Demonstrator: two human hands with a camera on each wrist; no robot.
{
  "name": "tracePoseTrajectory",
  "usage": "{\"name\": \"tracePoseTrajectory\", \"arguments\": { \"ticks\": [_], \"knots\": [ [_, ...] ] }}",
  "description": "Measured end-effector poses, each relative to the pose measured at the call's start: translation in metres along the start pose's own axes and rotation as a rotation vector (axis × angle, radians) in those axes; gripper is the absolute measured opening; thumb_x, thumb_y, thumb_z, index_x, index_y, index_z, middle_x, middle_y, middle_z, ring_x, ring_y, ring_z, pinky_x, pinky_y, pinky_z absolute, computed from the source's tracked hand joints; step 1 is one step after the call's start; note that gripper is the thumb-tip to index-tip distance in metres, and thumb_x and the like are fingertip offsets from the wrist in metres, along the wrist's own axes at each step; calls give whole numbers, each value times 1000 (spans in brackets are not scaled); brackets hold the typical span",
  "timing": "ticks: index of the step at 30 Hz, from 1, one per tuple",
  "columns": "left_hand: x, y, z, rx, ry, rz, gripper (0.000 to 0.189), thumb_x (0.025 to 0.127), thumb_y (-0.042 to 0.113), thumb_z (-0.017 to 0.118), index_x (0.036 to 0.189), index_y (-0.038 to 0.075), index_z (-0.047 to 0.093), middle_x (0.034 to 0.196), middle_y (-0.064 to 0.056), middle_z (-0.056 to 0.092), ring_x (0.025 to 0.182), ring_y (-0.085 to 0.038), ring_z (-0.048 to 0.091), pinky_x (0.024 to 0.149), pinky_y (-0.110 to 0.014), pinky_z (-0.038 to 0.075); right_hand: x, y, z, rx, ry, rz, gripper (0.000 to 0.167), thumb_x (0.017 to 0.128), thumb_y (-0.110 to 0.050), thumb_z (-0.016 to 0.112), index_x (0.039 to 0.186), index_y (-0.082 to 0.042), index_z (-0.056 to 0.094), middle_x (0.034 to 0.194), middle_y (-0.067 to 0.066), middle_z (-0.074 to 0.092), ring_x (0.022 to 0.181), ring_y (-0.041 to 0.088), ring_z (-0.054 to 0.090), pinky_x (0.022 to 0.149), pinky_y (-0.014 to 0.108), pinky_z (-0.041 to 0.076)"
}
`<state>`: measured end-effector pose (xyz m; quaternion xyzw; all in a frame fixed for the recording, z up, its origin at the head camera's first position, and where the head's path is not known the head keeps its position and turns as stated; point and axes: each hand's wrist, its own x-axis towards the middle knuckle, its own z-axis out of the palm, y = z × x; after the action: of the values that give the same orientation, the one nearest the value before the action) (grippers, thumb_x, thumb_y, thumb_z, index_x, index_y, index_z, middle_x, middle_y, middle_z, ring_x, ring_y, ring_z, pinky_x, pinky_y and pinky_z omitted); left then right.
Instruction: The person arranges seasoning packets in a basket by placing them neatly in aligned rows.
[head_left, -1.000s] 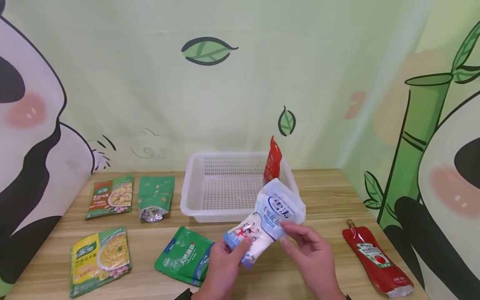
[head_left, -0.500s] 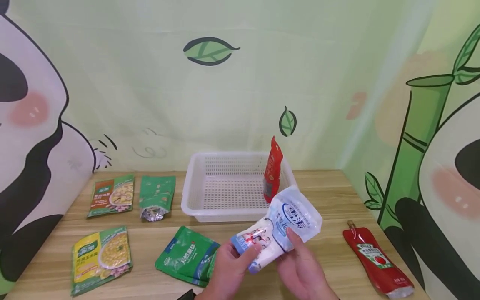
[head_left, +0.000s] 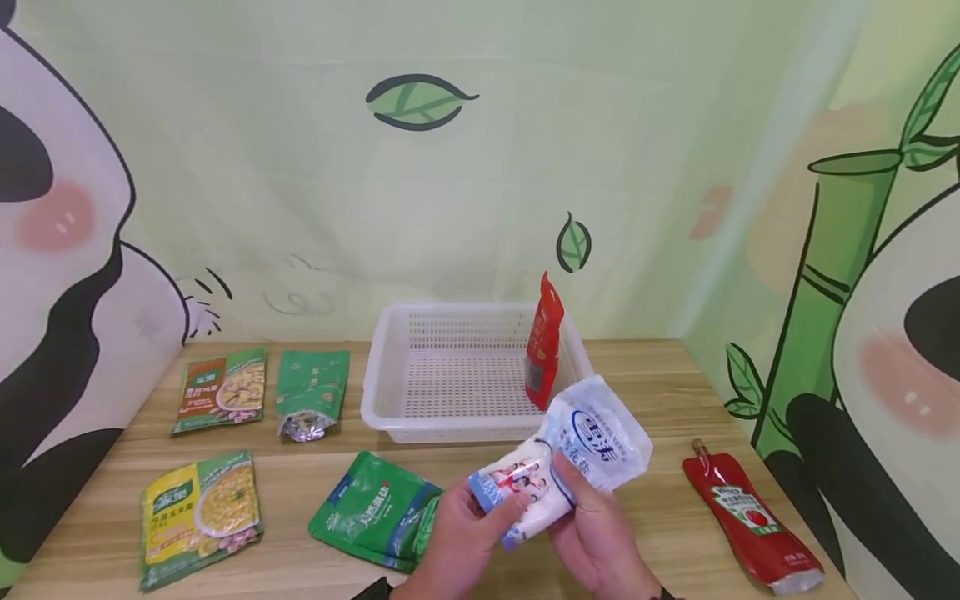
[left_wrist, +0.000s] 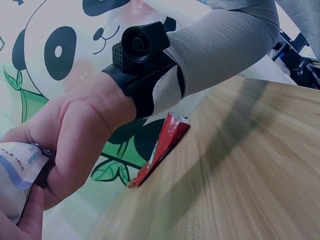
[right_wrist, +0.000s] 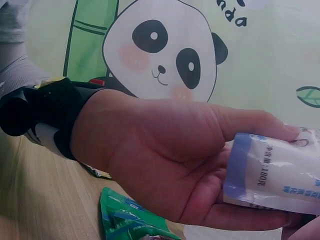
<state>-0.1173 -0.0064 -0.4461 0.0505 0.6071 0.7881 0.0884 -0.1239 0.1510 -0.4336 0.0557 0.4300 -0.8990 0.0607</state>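
A white and blue bag of salt [head_left: 596,433] is held tilted in both hands, in front of the basket's right corner in the head view. My left hand [head_left: 461,537] grips its lower left end, thumb across the printed front. My right hand [head_left: 600,533] holds its right side, thumb on the front and the other fingers behind. In the left wrist view the right hand [left_wrist: 80,135] curls round the salt bag [left_wrist: 17,165]. The right wrist view shows the left hand [right_wrist: 165,155] with the salt bag [right_wrist: 275,172] between thumb and fingers.
A white plastic basket [head_left: 382,421] stands at the back with a red pouch [head_left: 543,342] upright inside. Left lie a green pouch [head_left: 375,508], a silver-ended green pouch [head_left: 313,383] and two soup packets, one yellow [head_left: 198,521], one brown [head_left: 221,390]. A ketchup pouch [head_left: 750,521] lies right.
The salt bag has moved right and slightly down, uncovering more of the red pouch. My right hand has gone from fingertips at the bag's edge to a fuller grip. The left hand shifted right.
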Motion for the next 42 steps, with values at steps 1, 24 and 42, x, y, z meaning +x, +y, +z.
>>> {"name": "tracePoseTrajectory", "arguments": {
  "ticks": [1, 24, 42],
  "knots": [
    [0, 0, 0, 1, 3, -2, 41, 93, 16, 75, 123, -8, 63, 105, -11, 75, 87, -8, 69, 78, -23, 56, 0, 1, 1, -6, -5, -15, 37, 107, -19, 53, 142, -22, 43, 131, -12, 65, 124, 8, 61, 107, 27, 48],
    [15, 35, -33, 446, -220, 12, 44, 94, 40, 75, 122, 7, 67, 107, -5, 75, 94, -11, 71, 80, -23, 58, 17, -21, 25, -115, 102, -223, 49, 99, 4, 61, 140, -13, 41, 129, -2, 65, 119, 15, 66, 101, 33, 55],
    [75, 40, -102, 1645, -110, 709, 48, 93, 54, 69, 110, 9, 67, 97, -4, 70, 93, -22, 69, 86, -39, 57, 48, -32, 22, -302, 57, -339, 58, 96, 3, 65, 145, -14, 41, 142, 5, 55, 125, 19, 63, 99, 37, 56]
  ]
}}
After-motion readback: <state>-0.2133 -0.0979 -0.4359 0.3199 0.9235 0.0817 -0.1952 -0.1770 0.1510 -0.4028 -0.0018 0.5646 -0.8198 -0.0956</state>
